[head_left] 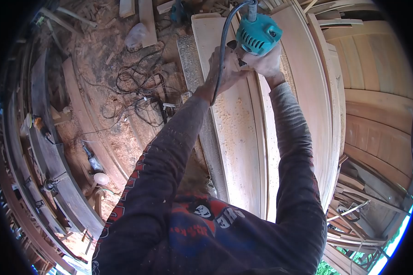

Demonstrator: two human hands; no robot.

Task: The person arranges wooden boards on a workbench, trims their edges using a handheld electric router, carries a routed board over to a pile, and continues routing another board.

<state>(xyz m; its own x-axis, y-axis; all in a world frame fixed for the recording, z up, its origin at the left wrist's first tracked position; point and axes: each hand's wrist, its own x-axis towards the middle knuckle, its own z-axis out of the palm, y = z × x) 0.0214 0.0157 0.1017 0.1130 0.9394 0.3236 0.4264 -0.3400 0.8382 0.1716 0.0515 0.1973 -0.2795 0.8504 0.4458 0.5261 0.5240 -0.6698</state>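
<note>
- Floor (89, 34), upper L of frame: brown, w/ dust & bits of wood all over.
- Curved wood panels (376, 107), far R of frame: big & tan, side by side.
- Pale board (243, 176), mid of frame up to the top: long & flat, in a row w/ other long boards (307, 68) on its R.
- Dark sleeves (293, 137), mid & low in frame: both arms reach up to the tool.
- Tangle of wires (137, 85), upper L of frame: a big mess on the floor, well apart from the tool.
- Power tool (258, 34), top mid of frame, just R of center: blue-green, round top w/ slots, over the boards. Looks like the step now is working wood w/ it. Can't tell if it's on or if it cuts, b/c hands hide the low end.
- R hand (267, 63): grip is closed round the low part of the tool.
- L hand (222, 68): right by the tool's low L side. Fingers bent, but can't tell if this grip is clamped on the tool or just near it.
- Black cord (221, 50): loops from the tool's top, down past L hand & wrist. Moving the tool calls for 2 firm hands, tool flat, & cord kept out of the way, I think.
- Wood chips (236, 121), mid of frame: tiny, on the pale board.
</note>
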